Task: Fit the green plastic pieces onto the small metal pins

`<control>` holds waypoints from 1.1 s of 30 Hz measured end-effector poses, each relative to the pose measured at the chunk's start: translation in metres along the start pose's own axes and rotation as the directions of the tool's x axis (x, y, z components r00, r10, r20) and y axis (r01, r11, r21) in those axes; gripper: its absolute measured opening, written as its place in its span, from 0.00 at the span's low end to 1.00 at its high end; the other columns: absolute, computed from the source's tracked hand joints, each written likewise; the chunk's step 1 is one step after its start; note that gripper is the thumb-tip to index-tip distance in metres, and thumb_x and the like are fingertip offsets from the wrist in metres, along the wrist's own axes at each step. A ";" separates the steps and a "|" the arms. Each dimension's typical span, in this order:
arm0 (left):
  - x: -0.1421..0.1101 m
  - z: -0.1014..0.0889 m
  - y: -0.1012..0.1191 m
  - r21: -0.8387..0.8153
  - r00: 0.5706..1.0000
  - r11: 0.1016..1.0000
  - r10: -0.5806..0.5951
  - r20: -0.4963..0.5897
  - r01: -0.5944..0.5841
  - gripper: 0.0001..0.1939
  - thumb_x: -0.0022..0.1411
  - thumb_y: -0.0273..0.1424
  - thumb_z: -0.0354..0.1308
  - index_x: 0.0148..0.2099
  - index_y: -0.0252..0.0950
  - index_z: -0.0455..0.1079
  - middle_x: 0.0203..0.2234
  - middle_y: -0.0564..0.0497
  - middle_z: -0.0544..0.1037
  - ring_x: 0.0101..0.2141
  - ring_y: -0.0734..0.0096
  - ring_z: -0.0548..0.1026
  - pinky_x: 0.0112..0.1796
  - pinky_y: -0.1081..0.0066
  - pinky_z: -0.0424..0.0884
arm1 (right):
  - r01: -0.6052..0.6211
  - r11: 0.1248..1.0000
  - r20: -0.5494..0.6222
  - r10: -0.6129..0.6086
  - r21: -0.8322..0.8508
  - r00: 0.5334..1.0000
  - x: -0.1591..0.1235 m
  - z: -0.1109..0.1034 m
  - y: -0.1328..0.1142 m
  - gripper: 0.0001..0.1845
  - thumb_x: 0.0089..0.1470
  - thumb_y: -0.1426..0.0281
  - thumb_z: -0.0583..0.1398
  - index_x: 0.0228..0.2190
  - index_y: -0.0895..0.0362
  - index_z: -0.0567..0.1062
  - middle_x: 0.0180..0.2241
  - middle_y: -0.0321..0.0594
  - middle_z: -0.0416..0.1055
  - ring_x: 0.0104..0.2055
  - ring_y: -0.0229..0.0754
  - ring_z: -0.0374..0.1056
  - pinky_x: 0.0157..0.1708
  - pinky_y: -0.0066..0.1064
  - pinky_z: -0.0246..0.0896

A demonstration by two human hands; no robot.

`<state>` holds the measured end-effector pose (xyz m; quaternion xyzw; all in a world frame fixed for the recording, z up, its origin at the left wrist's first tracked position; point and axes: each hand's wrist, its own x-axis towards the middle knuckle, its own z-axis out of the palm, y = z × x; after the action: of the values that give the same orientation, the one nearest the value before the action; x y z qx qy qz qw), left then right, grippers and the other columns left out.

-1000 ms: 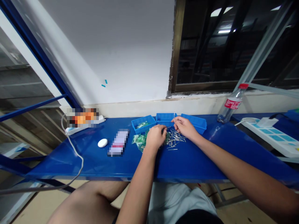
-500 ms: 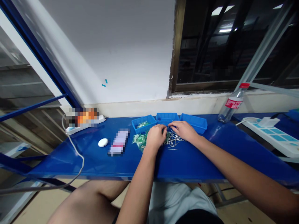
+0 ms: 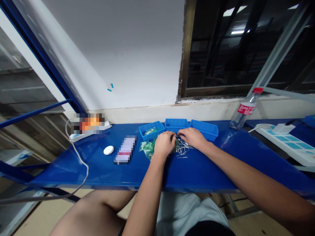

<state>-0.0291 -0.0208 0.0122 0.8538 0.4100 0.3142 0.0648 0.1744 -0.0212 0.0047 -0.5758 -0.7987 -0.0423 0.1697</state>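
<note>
My left hand (image 3: 165, 143) is over the pile, its fingers curled and thumb close to them; whatever they pinch is too small to make out. Facing it, my right hand (image 3: 194, 137) has its fingertips bent together just behind the pile, with their contents hidden. Beneath and between both hands lie many thin metal pins (image 3: 182, 151), like blind rivets, heaped loosely. Green and clear plastic bits (image 3: 147, 148) spread out left of my left hand. Behind the hands stand a blue bin with green pieces in it (image 3: 151, 131), a middle blue bin (image 3: 176, 123) and a right blue bin (image 3: 208, 131).
On the blue table (image 3: 98, 173) lie a white round case (image 3: 108, 150) and a blurred-out phone-like slab (image 3: 125, 150). A plastic bottle (image 3: 246, 109) with a red cap stands at the back right. Power strips (image 3: 290, 142) and a cable (image 3: 85, 164) are at the sides.
My right fingertips have drawn slightly back from my left ones. A thin dark bit seen between the hands before no longer shows. Little else differs.
</note>
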 end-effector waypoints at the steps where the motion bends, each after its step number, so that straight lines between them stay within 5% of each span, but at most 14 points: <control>1: 0.000 0.000 0.000 -0.007 1.000 1.000 -0.003 -0.004 0.002 0.12 0.72 0.31 0.54 0.48 0.39 0.80 0.43 0.46 0.84 0.44 0.58 0.81 0.47 0.64 0.75 | -0.006 1.000 -0.016 0.006 0.007 1.000 -0.001 0.000 0.000 0.12 0.62 0.72 0.62 0.44 0.48 0.81 0.44 0.38 0.83 0.44 0.48 0.78 0.40 0.32 0.66; 16: 0.001 -0.003 0.004 -0.134 0.986 0.990 0.028 -0.164 -0.050 0.11 0.73 0.30 0.54 0.51 0.38 0.77 0.47 0.45 0.81 0.48 0.60 0.79 0.53 0.63 0.74 | 0.002 0.962 -0.293 0.081 0.274 0.953 -0.014 -0.011 -0.002 0.25 0.64 0.73 0.55 0.61 0.52 0.73 0.44 0.44 0.73 0.39 0.46 0.72 0.43 0.36 0.70; 21: 0.001 -0.005 0.005 -0.142 0.993 0.989 0.023 -0.117 -0.039 0.12 0.73 0.31 0.54 0.51 0.38 0.78 0.45 0.45 0.83 0.47 0.60 0.80 0.54 0.62 0.74 | 0.053 0.914 -0.328 0.089 0.402 0.940 -0.011 -0.010 -0.005 0.20 0.64 0.71 0.54 0.54 0.54 0.76 0.43 0.46 0.74 0.42 0.47 0.73 0.47 0.38 0.70; 27: 0.002 -0.008 0.010 -0.228 0.999 0.973 -0.042 -0.028 0.035 0.17 0.73 0.32 0.55 0.60 0.39 0.75 0.44 0.48 0.86 0.44 0.60 0.84 0.52 0.63 0.77 | 0.038 0.756 -0.298 0.212 0.654 0.931 -0.010 -0.007 -0.014 0.09 0.61 0.65 0.62 0.42 0.53 0.77 0.38 0.42 0.80 0.39 0.46 0.77 0.38 0.36 0.73; 33: 0.003 -0.011 0.016 -0.372 0.994 0.926 -0.096 -0.057 0.068 0.17 0.70 0.27 0.56 0.57 0.37 0.79 0.53 0.48 0.83 0.53 0.61 0.81 0.58 0.64 0.75 | 0.061 0.725 -0.333 0.239 0.686 0.912 -0.009 -0.003 -0.021 0.08 0.57 0.64 0.65 0.37 0.54 0.79 0.35 0.40 0.79 0.36 0.44 0.74 0.35 0.34 0.70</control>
<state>-0.0240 -0.0308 0.0285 0.7961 0.3813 0.4142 0.2219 0.1576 -0.0375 0.0070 -0.4899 -0.6765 0.1464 0.5301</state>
